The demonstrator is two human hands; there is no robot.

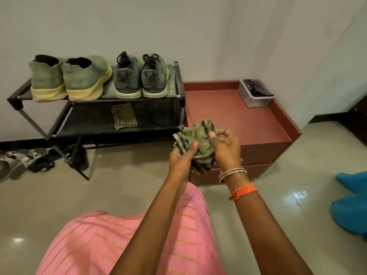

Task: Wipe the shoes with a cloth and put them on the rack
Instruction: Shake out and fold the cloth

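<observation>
While we scan from the far left, sandals (18,162) lie on the floor beside the black rack (177,82). On its top shelf stand two pairs, heels toward us: the green high-top shoes (69,78) at the left, the dark lace-up sneakers (141,77) just beside them. A folded checked cloth (124,118) lies on the lower shelf.

Further right, in front of the red cabinet (238,116), we hold a crumpled striped cloth (200,147) between both hands. Our left hand (181,161) has its grip curled round the lower bunch, thumb pressed on top; our right hand (226,147) pinches the upper folds, fingers bent. A clear plastic box (256,94) sits at the cabinet's back corner.

We judge the cloth light, limp and easy to bunch, so gathering it into one palm should make a firm pad. The shoes look soft-sided with stiff soles; we would take each by the heel collar, where it faces us, and lift it off without dragging its neighbour.
</observation>
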